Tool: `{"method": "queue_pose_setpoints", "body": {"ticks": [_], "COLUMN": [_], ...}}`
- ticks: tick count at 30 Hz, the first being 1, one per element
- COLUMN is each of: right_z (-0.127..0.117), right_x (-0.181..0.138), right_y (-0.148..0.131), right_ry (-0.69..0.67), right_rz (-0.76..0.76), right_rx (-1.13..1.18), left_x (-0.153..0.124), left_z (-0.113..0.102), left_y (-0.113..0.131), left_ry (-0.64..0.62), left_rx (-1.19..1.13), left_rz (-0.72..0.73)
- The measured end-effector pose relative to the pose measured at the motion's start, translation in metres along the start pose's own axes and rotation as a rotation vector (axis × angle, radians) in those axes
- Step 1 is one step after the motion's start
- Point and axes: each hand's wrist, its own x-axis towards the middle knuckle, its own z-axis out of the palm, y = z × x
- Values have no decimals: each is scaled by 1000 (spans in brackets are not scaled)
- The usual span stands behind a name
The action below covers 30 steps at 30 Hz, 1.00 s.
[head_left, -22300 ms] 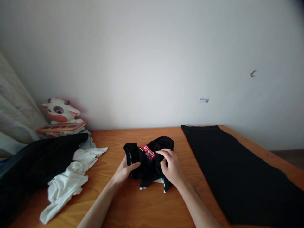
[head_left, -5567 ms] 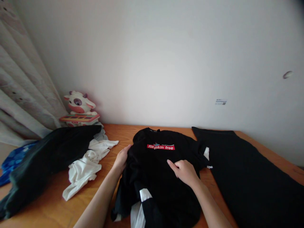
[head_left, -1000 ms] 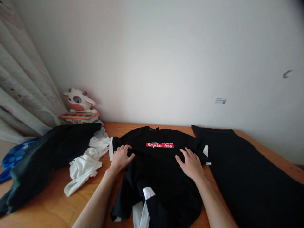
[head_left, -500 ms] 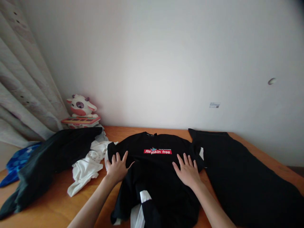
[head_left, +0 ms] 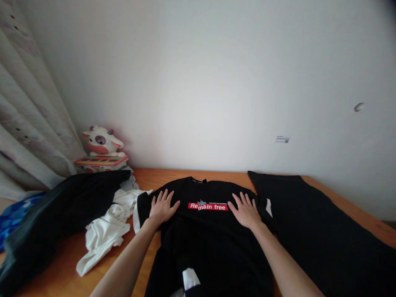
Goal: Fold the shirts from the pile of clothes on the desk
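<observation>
A black T-shirt (head_left: 210, 243) with a red "Remain free" label (head_left: 208, 206) lies spread face up on the wooden table (head_left: 161, 175), collar toward the wall. My left hand (head_left: 161, 207) rests flat on its left shoulder, fingers spread. On the right shoulder my right hand (head_left: 246, 211) lies flat and open too, just right of the label. White sleeve trim shows at both sides, and a white patch (head_left: 190, 280) shows at the lower hem.
A crumpled white garment (head_left: 107, 231) and a dark garment (head_left: 52, 214) lie at the left. A black cloth (head_left: 321, 231) lies spread along the right. A cow toy (head_left: 100, 148) stands at the back left by a curtain (head_left: 27, 123).
Both hands have slid up the shirt from its chest to the shoulders, flat and spread. The shirt lies smoother and more spread than before.
</observation>
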Motion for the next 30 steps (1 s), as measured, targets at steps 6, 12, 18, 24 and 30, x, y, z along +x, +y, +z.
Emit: {"method": "queue_pose_setpoints", "body": {"ticks": [6, 12, 18, 24, 30], "right_z": [19, 18, -2, -3, 6], "right_x": [22, 27, 56, 113, 128], "right_y": [4, 6, 3, -5, -17], "right_ry": [-87, -37, 100, 89, 2], "right_rz": [79, 53, -2, 72, 55], "right_rx": [-1, 13, 72, 163, 217], "left_x": [20, 28, 23, 21, 18], "left_z": [-3, -2, -4, -1, -2], "left_y": [-10, -12, -8, -10, -10], "left_ry": [-153, -92, -82, 44, 68], "left_rx": [110, 170, 166, 140, 121], "left_rz": [-43, -23, -38, 4, 30]}}
